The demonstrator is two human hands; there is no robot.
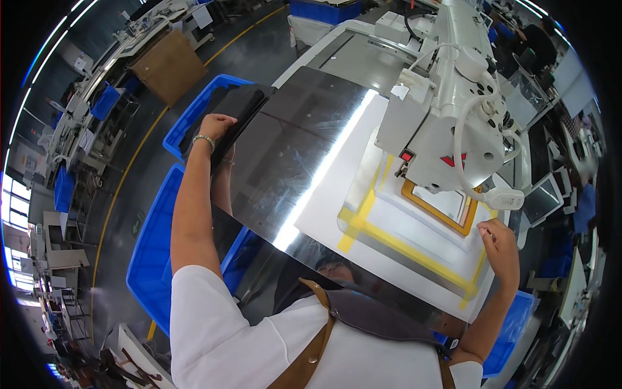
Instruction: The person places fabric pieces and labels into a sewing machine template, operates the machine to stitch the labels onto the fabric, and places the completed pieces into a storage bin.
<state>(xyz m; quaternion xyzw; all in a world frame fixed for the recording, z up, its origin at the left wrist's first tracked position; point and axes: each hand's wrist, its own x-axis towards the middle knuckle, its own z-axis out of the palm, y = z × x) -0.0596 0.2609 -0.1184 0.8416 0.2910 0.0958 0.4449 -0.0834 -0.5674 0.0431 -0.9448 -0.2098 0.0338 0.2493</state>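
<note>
My left hand (pixel 219 125) is at the far left edge of the work surface, its fingers closed at a stack of black fabric pieces (pixel 245 104). The stack lies over a blue bin beside a glossy dark plate (pixel 285 149). My right hand (pixel 500 245) is curled beside the right edge of a white sheet marked with yellow tape (pixel 414 254); what its fingers hold, if anything, is hidden. An amber frame (pixel 447 219) lies on that sheet, under the head of a white sewing machine (pixel 440 129). The frame is apart from my right hand.
Blue bins (pixel 150 259) stand on the floor at the left, another (pixel 502 350) at the lower right. The machine's control box (pixel 504 199) hangs near my right hand. A screen (pixel 543 198) stands farther right. A cardboard box (pixel 167 68) and workbenches are beyond the aisle.
</note>
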